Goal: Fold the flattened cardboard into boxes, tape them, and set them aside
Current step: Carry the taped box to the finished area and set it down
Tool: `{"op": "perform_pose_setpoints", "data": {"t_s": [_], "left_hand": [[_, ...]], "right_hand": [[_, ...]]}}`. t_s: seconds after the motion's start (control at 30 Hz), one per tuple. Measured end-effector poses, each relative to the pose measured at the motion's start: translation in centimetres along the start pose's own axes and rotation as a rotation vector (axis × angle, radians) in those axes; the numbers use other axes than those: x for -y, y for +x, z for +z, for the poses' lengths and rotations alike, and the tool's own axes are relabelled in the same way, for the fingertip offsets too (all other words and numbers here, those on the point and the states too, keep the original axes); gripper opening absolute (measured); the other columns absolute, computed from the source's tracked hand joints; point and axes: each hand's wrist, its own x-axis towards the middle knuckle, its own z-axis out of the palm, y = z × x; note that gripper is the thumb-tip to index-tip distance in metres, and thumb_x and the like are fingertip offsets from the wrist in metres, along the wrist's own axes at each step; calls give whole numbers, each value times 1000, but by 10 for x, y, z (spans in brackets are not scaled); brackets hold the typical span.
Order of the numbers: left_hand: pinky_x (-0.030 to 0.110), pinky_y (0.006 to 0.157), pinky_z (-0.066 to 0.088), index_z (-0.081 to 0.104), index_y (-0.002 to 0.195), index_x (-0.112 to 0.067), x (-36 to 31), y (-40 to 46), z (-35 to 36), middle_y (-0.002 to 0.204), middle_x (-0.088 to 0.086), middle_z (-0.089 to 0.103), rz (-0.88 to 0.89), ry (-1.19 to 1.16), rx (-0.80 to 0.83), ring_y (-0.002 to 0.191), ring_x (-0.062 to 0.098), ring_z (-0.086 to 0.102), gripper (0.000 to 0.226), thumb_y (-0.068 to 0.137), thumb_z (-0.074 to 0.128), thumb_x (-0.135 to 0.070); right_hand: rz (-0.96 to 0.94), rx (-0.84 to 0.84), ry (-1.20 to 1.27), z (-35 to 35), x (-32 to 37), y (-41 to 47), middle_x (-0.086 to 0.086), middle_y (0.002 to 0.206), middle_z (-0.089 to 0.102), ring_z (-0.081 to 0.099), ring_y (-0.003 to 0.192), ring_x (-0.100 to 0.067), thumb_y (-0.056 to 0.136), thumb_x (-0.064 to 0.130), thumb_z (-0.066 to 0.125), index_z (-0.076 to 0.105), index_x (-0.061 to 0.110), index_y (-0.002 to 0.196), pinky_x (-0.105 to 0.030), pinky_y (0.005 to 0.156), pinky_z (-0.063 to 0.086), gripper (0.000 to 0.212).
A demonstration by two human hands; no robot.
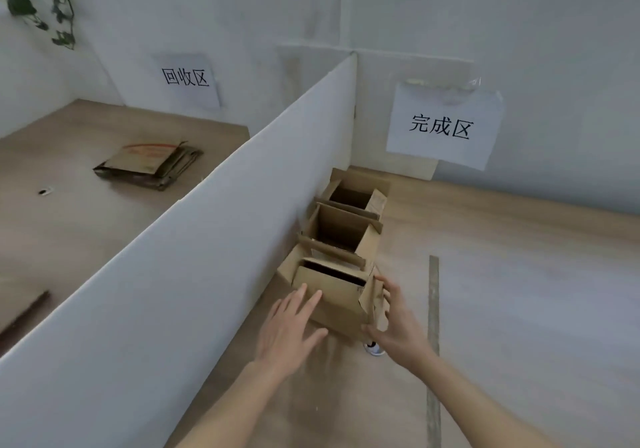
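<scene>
Three folded cardboard boxes stand in a row along the white divider, tops open. The nearest box (332, 295) sits on the wooden floor between my hands. My left hand (291, 326) lies with straight fingers against the box's near face. My right hand (391, 319) is spread at the box's right side flap, fingers straight, holding nothing. Behind it stand the middle box (343, 229) and the far box (356, 194). A stack of flattened cardboard (149, 165) lies on the floor left of the divider.
A tall white divider (207, 246) splits the floor into two bays. Paper signs hang on the back wall, one (187, 78) on the left and one (443, 125) on the right. A grey strip (433, 326) runs along the floor. A small white object (374, 349) lies under my right hand.
</scene>
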Motion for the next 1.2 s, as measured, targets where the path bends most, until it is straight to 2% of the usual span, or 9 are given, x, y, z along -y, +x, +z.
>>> {"op": "perform_pose_setpoints", "data": {"t_s": [0.13, 0.33, 0.43, 0.53, 0.6, 0.73, 0.87, 1.0, 1.2], "left_hand": [[31, 120, 2, 10, 159, -40, 10, 20, 3, 168, -5, 8, -1, 44, 18, 153, 15, 13, 73, 97, 41, -64], [40, 124, 12, 10, 160, -36, 16, 30, -3, 168, 1, 9, 3, 115, 74, 154, 22, 15, 77, 97, 42, -65], [43, 125, 15, 12, 159, -36, 10, 25, -9, 167, 3, 13, 5, 149, 102, 153, 23, 16, 78, 95, 44, -67], [44, 125, 14, 13, 160, -34, 3, 17, -15, 168, 4, 13, 0, 180, 119, 153, 24, 15, 78, 95, 42, -68], [43, 125, 16, 14, 160, -34, -3, 11, -22, 167, 4, 15, 2, 187, 105, 153, 24, 16, 78, 95, 40, -69], [41, 125, 13, 17, 159, -35, -36, -1, -56, 167, 2, 16, 17, 183, 76, 154, 22, 14, 76, 96, 38, -71], [41, 125, 13, 22, 159, -34, -112, -14, -105, 167, 0, 19, 109, 197, -22, 154, 20, 16, 75, 95, 39, -71], [40, 124, 13, 22, 159, -31, -235, -45, -162, 167, 0, 20, 253, 169, -121, 153, 19, 17, 76, 96, 41, -68], [35, 122, 19, 30, 157, -29, -465, -156, -219, 164, 2, 28, 457, 29, -256, 150, 17, 25, 74, 95, 49, -65]], "right_hand": [[68, 8, -6, 16, -2, 18, 8, 154, 36, 38, 144, -16, 79, 26, 83, 6, 56, 142, -32, 110, 39, 104], [133, 26, -42, 28, 10, 18, -6, 161, 32, 38, 145, -25, 87, 41, 72, -6, 57, 143, -39, 112, 38, 97], [184, 28, -88, 23, 17, 14, -14, 155, 41, 57, 127, -33, 93, 38, 67, -3, 49, 148, -39, 93, 50, 90], [184, 94, -182, 12, 22, 4, -13, 152, 43, 65, 99, -32, 94, 39, 65, 0, 40, 152, -34, 76, 45, 87], [188, 107, -249, -3, 28, -9, -4, 162, 30, 61, 117, -30, 94, 42, 65, 3, 34, 156, -39, 87, 49, 88], [177, 121, -477, -58, 44, -48, 10, 169, 7, 25, 152, -20, 93, 56, 59, 8, 36, 160, -44, 114, 39, 86], [174, 50, -597, -144, 67, -96, 10, 169, 11, 17, 154, -17, 91, 65, 54, 15, 36, 160, -40, 122, 22, 84], [168, -112, -624, -258, 97, -176, 8, 168, 15, 15, 154, -13, 91, 64, 54, 17, 35, 160, -38, 125, 13, 83], [235, -404, -701, -427, 116, -383, 10, 165, 23, 21, 152, -11, 90, 63, 57, 25, 35, 158, -36, 124, 18, 80]]}}
